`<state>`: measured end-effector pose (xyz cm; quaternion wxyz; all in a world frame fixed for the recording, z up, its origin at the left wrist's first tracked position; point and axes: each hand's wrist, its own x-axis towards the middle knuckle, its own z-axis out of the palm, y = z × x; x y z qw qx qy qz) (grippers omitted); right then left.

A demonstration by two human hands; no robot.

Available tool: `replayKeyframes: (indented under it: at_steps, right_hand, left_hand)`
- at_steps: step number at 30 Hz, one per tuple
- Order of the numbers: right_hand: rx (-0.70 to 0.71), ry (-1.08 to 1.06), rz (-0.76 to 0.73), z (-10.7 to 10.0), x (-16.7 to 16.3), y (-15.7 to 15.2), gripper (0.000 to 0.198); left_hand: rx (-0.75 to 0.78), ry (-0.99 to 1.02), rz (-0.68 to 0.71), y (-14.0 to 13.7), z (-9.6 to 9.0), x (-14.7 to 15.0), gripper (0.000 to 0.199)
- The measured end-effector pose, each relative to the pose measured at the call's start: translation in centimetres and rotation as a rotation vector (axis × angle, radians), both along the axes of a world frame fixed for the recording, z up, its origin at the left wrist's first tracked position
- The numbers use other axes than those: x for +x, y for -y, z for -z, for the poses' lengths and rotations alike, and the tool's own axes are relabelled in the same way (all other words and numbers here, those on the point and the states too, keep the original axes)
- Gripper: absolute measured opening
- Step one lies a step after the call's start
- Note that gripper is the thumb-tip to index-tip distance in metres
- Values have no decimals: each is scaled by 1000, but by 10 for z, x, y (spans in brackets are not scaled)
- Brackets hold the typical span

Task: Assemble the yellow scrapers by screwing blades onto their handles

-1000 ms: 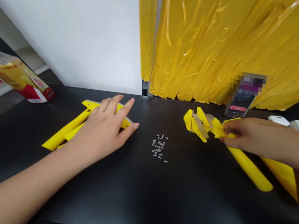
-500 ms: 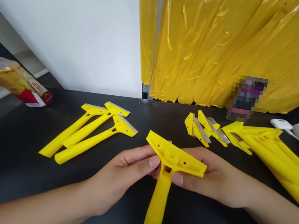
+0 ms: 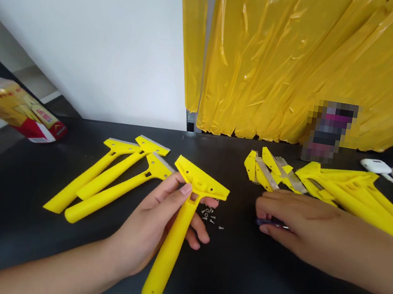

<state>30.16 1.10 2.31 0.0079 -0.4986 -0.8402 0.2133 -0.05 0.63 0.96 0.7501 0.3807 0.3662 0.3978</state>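
My left hand (image 3: 149,224) grips a yellow plastic scraper handle (image 3: 177,233) just below its wide head, thumb on the near side. Two small holes show in that head, and no blade is on it. Behind it on the black table lie several tiny screws (image 3: 208,214), partly covered by my fingers. Over to the right, my right hand (image 3: 292,224) is closed on a slim dark screwdriver (image 3: 267,223), most of which is hidden by the fingers. Left of my left hand, three yellow scrapers with metal blades (image 3: 116,181) lie in an overlapping group.
Yellow clamp plates and metal blades (image 3: 270,171) lie loose beyond my right hand. More yellow scraper handles (image 3: 357,192) are stacked at the right, near a white charger (image 3: 375,166). A bottle (image 3: 20,106) lies at the far left; a blurred phone (image 3: 329,131) leans at the back.
My right hand has let go of the scraper handle and moved right, closing on the screwdriver. My left hand has shifted the handle left and tilted it, bringing the screws into view.
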Motion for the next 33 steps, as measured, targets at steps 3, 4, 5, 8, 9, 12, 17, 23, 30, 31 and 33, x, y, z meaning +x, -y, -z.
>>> replayKeyframes:
  at_steps: [3,4,5,8,9,12,17,23,30,31,33]
  right_hand:
    - [146,81,-1,10,20,-1,7]
    - [186,119,22,11,24,-3,13]
    - [222,163,53,12,26,-7,20]
    - [348,300,229,10,19,-27,41]
    - [401,312,317,9,15,-34,42]
    - [459,303,424,11,2,-52,42]
    - [394,305,339,24,2,-58,32]
    - [402,340,368,26,7,-58,27]
    - [434,352,434,13,6,-57,25]
    - [434,345,446,10,7,-56,25]
    - [421,317,469,2,7,-52,25]
  left_hand:
    - [15,-15,8,-2,2,-1,20]
    - [13,-19,6,-2,3,-1,19]
    - [10,-25,0,-2,3,0,18]
    - [1,-53,-11,-2,4,0,18]
    - [1,-62,-12,-2,4,0,18]
    - [4,-87,-2,-1,4,0,20]
    - [-21,-132,-19,-3,3,0,19]
    - [-2,-151,-12,-4,4,0,17]
    - [11,-144,-11,-5,5,1,18]
    - [12,-139,-12,-5,5,1,18]
    - [19,-132,-8,-5,4,2,19]
